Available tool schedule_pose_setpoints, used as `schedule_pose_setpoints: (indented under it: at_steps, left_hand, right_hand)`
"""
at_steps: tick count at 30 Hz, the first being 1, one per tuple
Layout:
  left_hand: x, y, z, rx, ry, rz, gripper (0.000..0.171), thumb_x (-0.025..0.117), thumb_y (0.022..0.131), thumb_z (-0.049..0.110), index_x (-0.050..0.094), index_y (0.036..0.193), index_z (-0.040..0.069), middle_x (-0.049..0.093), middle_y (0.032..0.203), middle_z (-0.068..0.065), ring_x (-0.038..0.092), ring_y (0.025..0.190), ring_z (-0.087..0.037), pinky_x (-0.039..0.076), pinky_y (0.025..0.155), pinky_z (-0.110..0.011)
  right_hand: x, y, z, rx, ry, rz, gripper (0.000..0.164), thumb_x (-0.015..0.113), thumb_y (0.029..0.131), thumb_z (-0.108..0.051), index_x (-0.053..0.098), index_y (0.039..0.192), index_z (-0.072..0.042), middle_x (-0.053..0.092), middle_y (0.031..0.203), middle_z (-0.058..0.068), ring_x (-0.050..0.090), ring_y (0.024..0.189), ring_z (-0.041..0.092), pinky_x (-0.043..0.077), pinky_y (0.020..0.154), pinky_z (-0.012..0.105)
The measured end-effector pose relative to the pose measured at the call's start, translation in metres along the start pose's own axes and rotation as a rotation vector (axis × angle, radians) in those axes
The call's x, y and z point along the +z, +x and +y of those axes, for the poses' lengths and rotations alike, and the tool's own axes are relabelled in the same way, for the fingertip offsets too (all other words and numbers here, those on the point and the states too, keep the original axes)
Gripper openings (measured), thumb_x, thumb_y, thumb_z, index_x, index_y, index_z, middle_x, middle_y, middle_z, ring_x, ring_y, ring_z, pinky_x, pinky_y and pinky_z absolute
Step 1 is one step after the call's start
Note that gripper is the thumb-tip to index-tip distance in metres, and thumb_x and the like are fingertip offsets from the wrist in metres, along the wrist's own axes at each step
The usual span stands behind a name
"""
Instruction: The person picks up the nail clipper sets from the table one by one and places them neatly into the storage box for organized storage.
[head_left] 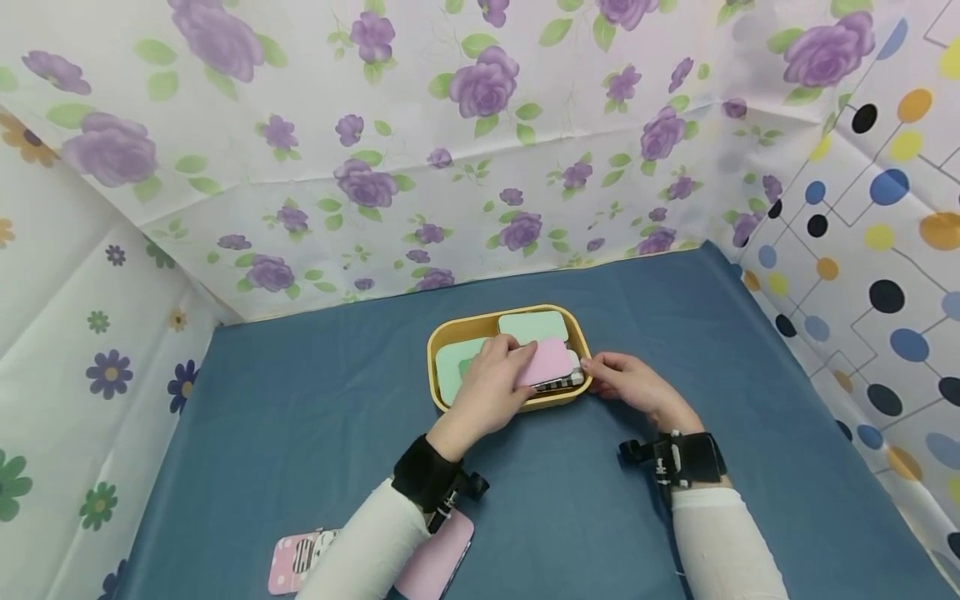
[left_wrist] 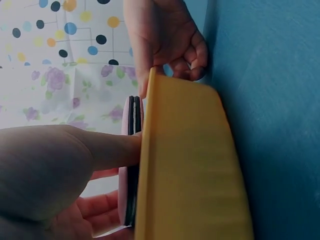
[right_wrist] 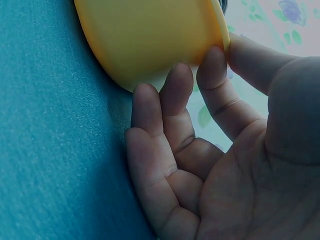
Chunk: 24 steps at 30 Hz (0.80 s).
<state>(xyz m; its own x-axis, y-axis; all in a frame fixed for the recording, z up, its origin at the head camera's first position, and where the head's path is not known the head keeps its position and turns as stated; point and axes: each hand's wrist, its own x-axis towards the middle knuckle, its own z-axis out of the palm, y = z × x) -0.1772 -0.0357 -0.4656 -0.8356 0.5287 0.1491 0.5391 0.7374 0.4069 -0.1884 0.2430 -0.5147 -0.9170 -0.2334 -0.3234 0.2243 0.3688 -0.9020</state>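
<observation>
A yellow oval-cornered tub [head_left: 432, 367] stands on the blue cloth, holding several flat cases. My left hand [head_left: 487, 385] reaches over its near side and grips a flat pink case [head_left: 550, 362] by its edges. In the left wrist view that pink case [left_wrist: 123, 197] shows a dark edge band just beyond the tub's wall [left_wrist: 195, 160]. My right hand [head_left: 632, 385] pinches the tub's right rim between thumb and index finger; its other fingers curl beside the outer wall. Below the pink case lies a black-and-white checked item [head_left: 561, 382], partly covered.
Mint green cases lie in the tub, one at the back right [head_left: 532, 325] and one at the left [head_left: 450, 371]. Near the front edge, a pink patterned case [head_left: 283, 568] and a plain pink case [head_left: 437, 560] are partly hidden by my left sleeve. Patterned sheets [head_left: 360, 242] enclose the table.
</observation>
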Motion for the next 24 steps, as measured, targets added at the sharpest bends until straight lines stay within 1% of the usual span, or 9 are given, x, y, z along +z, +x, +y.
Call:
schedule_pose_setpoints:
  at_steps: [6,11,19,24]
  left_hand:
    - [0.008,0.002,0.003,0.047,0.07,0.035,0.056,0.083,0.098,0.024,0.064,0.149,0.011,0.057,0.135,-0.014,0.053,0.12,-0.03,0.048,0.098,-0.048]
    - [0.012,0.007,0.004,0.082,0.093,0.058,0.055,0.084,0.096,0.023,0.066,0.147,0.012,0.058,0.136,-0.014,0.053,0.123,-0.031,0.047,0.103,-0.049]
    - [0.013,0.011,0.003,0.109,0.096,0.053,0.054,0.084,0.096,0.028,0.067,0.145,0.012,0.059,0.136,-0.013,0.052,0.122,-0.029,0.048,0.102,-0.046]
    - [0.012,0.014,0.002,0.12,0.095,0.04,0.051,0.084,0.096,0.031,0.07,0.14,0.01,0.059,0.133,-0.013,0.052,0.118,-0.028,0.049,0.099,-0.043]
  right_hand:
    - [0.0,0.0,0.001,-0.012,0.0,-0.007,0.044,0.062,0.108,-0.051,0.067,0.104,-0.007,0.067,0.106,0.009,0.064,0.104,0.026,0.055,0.089,0.034]
    - [0.0,0.0,-0.001,-0.012,0.001,-0.009,0.044,0.063,0.108,-0.051,0.068,0.104,-0.007,0.067,0.106,0.009,0.064,0.105,0.027,0.054,0.09,0.035]
    - [0.001,-0.001,-0.004,-0.005,0.0,-0.01,0.043,0.063,0.107,-0.052,0.068,0.104,-0.009,0.067,0.109,0.011,0.064,0.105,0.028,0.054,0.091,0.038]
    - [0.001,-0.001,-0.003,0.013,-0.013,0.004,0.046,0.063,0.106,-0.054,0.069,0.105,-0.008,0.068,0.108,0.01,0.064,0.105,0.027,0.054,0.091,0.036]
